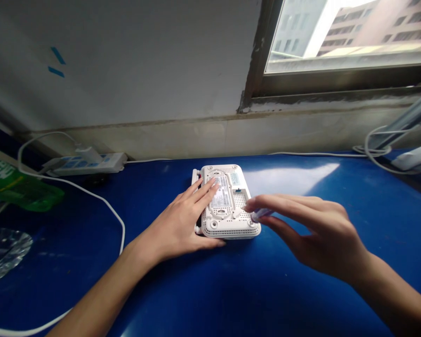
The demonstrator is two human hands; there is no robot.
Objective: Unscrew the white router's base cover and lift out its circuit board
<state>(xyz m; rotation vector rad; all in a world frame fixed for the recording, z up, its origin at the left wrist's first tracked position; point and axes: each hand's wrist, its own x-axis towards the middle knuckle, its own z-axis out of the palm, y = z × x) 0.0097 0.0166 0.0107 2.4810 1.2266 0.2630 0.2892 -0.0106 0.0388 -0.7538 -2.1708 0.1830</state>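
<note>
A white router (pixel 245 180) lies underside up on the blue table, showing vent holes, a printed label and round corner recesses. My left hand (pixel 177 217) holds it from the left, fingers spread over the underside and thumb along the near edge. White antennas (pixel 195 177) at its left side are partly covered by that hand. My right hand (pixel 312 224) pinches a short pale purple, translucent tool (pixel 261 214) between thumb and fingers. The tool's end is at the router's near right corner, beside the round recess; its tip is too small to make out.
A white power strip (pixel 115 162) with a plug stands by the wall at the back left, its white cable (pixel 108 206) curving across the table. A green bottle (pixel 28 187) and a clear plastic bottle (pixel 7 250) lie at the left. A metal post (pixel 407 114) with coiled cable stands right.
</note>
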